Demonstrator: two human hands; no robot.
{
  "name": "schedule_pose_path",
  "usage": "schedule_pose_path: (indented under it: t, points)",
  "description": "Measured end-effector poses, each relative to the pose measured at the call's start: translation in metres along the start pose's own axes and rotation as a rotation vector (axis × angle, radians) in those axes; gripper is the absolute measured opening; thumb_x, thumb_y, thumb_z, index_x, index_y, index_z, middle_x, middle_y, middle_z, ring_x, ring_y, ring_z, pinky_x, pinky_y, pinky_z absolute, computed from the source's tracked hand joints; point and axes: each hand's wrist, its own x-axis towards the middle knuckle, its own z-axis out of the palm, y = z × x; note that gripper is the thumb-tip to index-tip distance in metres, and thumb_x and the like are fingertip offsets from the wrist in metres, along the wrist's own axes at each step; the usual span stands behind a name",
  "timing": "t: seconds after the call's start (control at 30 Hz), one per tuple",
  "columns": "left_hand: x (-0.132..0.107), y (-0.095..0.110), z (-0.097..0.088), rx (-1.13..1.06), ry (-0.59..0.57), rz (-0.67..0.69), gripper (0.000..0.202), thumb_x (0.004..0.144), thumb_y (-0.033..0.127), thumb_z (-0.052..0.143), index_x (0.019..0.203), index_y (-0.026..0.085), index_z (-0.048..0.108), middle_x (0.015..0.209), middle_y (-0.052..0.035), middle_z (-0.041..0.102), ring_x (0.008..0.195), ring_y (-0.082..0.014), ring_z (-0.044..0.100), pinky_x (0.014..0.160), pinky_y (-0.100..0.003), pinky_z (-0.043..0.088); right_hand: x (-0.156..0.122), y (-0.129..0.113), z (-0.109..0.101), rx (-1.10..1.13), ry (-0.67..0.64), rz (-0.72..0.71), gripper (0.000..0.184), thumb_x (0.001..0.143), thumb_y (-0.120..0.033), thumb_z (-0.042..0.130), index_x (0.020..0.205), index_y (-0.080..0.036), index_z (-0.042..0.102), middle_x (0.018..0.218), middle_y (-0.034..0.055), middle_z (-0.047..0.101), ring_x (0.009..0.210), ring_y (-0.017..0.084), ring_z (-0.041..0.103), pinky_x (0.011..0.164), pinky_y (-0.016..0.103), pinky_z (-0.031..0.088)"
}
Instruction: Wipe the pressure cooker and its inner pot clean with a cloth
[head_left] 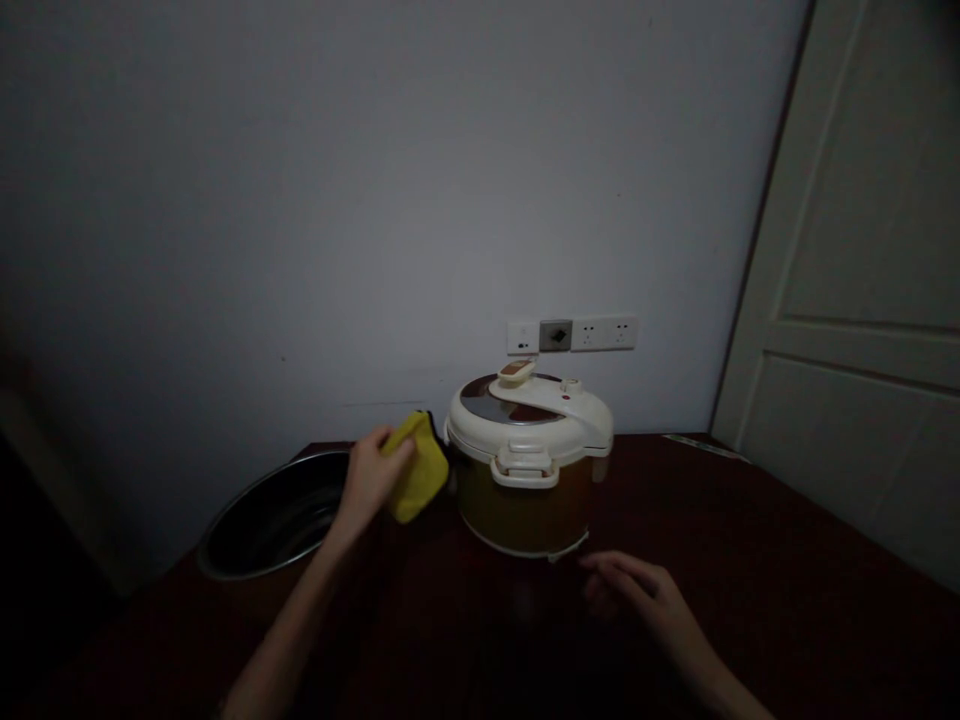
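Note:
My left hand [373,478] is closed on a yellow cloth [420,470] with a dark edge, pinched between thumb and fingers. The cloth hangs just left of an electric pressure cooker [525,510]. I cannot tell whether it touches the cooker's side. The cooker has a white lid [585,425] fitted on top, a white side handle [525,475] and a brownish body. Low in front of the cooker's right base, my right hand [630,585] has its fingers loosely bent and apart, with nothing visible in them.
A wide dark pot [277,515] with a metal rim stands left, partly behind my left forearm. Everything rests on a dark red table [750,540]. Wall sockets [604,333] sit behind the cooker. A pale door [862,300] is at the right. The light is dim.

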Motion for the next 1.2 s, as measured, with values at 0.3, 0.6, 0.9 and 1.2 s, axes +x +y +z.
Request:
schedule_pose_path:
  t: [0.3, 0.6, 0.9, 1.2]
  points:
    - [0.092, -0.021, 0.102, -0.324, 0.019, 0.050, 0.029, 0.081, 0.016, 0.043, 0.109, 0.014, 0.053, 0.109, -0.0100, 0.063, 0.103, -0.0177, 0.059, 0.093, -0.034, 0.043, -0.006, 0.049, -0.028, 0.066, 0.060, 0.107, 0.059, 0.062, -0.070, 0.061, 0.080, -0.014, 0.070, 0.063, 0.0068, 0.066, 0.051, 0.016, 0.060, 0.049, 0.027, 0.043]
    - [0.024, -0.014, 0.114, -0.571, 0.064, 0.246, 0.043, 0.090, 0.036, 0.041, 0.128, 0.017, 0.050, 0.136, -0.0099, 0.049, 0.128, -0.0192, 0.041, 0.109, -0.036, 0.027, 0.000, 0.053, -0.027, 0.040, 0.086, 0.078, 0.055, 0.065, -0.066, 0.062, 0.081, -0.014, 0.069, 0.061, 0.0056, 0.065, 0.051, 0.016, 0.058, 0.050, 0.027, 0.043]
    - [-0.055, 0.016, 0.135, -0.377, 0.183, 0.645, 0.043, 0.093, 0.018, 0.032, 0.135, 0.020, 0.040, 0.138, -0.0105, 0.046, 0.131, -0.0187, 0.038, 0.108, -0.039, 0.033, -0.006, 0.044, -0.028, 0.013, 0.126, 0.016, 0.054, 0.066, -0.065, 0.061, 0.079, -0.013, 0.069, 0.058, 0.0044, 0.062, 0.049, 0.015, 0.055, 0.049, 0.027, 0.040]
    - [-0.027, 0.069, 0.092, 0.315, -0.307, 1.199, 0.040, 0.086, 0.014, 0.035, 0.123, 0.005, 0.048, 0.131, -0.0166, 0.053, 0.131, -0.0222, 0.037, 0.106, -0.041, 0.036, -0.009, 0.044, -0.020, -0.036, 0.057, -0.043, 0.045, 0.073, -0.057, 0.059, 0.082, -0.014, 0.068, 0.058, 0.0041, 0.062, 0.050, 0.015, 0.054, 0.050, 0.026, 0.039]
